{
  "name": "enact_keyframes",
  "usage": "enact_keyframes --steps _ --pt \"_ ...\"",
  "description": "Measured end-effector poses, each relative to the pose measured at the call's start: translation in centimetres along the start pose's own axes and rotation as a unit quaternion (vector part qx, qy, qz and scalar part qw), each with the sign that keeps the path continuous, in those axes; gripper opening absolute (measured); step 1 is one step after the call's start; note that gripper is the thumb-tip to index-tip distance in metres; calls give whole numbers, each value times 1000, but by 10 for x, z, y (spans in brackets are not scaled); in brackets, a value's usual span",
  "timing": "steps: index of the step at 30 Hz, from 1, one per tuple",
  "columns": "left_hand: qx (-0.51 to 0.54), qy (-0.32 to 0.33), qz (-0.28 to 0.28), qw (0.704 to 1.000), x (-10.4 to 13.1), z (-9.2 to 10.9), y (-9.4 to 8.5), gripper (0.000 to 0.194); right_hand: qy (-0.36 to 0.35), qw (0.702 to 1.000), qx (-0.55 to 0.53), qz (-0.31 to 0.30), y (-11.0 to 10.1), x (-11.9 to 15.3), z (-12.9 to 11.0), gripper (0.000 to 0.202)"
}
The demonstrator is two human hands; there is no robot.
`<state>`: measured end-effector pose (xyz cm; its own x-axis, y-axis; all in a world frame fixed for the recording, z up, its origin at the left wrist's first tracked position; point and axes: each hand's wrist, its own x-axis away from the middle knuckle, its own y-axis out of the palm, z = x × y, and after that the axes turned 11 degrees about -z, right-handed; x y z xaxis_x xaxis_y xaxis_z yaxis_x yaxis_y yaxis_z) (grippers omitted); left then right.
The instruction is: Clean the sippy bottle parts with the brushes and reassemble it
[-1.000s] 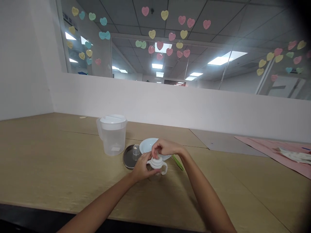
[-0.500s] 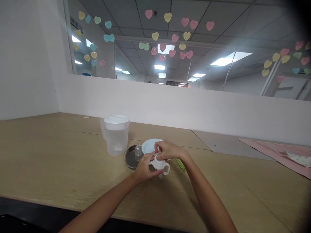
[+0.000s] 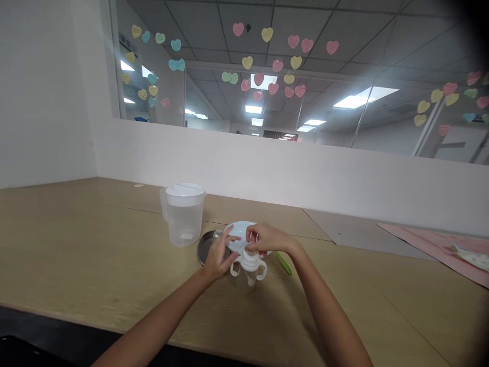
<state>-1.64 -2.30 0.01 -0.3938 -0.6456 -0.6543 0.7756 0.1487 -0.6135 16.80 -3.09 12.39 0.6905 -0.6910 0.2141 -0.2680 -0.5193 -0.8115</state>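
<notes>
A clear bottle point(image 3: 250, 272) with a white collar and two white handles stands upright on the table. My left hand point(image 3: 219, 255) is just left of it, fingers apart, near the left handle, with nothing in its grasp. At the bottle's top is my right hand point(image 3: 263, 238), its fingers pinched together; what they hold, if anything, is too small to make out. Behind the hands lies a white plate point(image 3: 239, 230), partly covered by them. A round metal tray point(image 3: 204, 247) with a clear cap point(image 3: 217, 234) sits to the left, partly behind my left hand.
A lidded clear pitcher point(image 3: 185, 219) stands at the back left. Right of the bottle lies a green utensil point(image 3: 284, 264). Farther right are a grey mat point(image 3: 355, 234) and a pink cloth point(image 3: 428, 247) with a packet point(image 3: 471, 256) on it. The table point(image 3: 95, 275) ends at a white wall.
My left hand has let go of the bottle and moved left, its fingers spreading. The bottle's body and left handle now show. My right hand stays at the top. The view has shifted slightly.
</notes>
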Motion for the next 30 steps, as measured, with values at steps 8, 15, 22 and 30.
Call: enact_keyframes --steps 8,15,22,30 --pt "-161 -214 -49 962 -6 -49 -23 39 -87 983 14 159 -7 4 -9 32" --pt "-166 -298 -34 939 -8 -35 -29 39 -113 963 11 242 -12 5 -4 20" --pt "-141 -107 298 938 -12 -13 -33 59 -190 952 13 241 -1 -2 -15 40" --pt "-60 40 230 970 2 14 -6 58 -235 953 77 177 11 1 -34 43"
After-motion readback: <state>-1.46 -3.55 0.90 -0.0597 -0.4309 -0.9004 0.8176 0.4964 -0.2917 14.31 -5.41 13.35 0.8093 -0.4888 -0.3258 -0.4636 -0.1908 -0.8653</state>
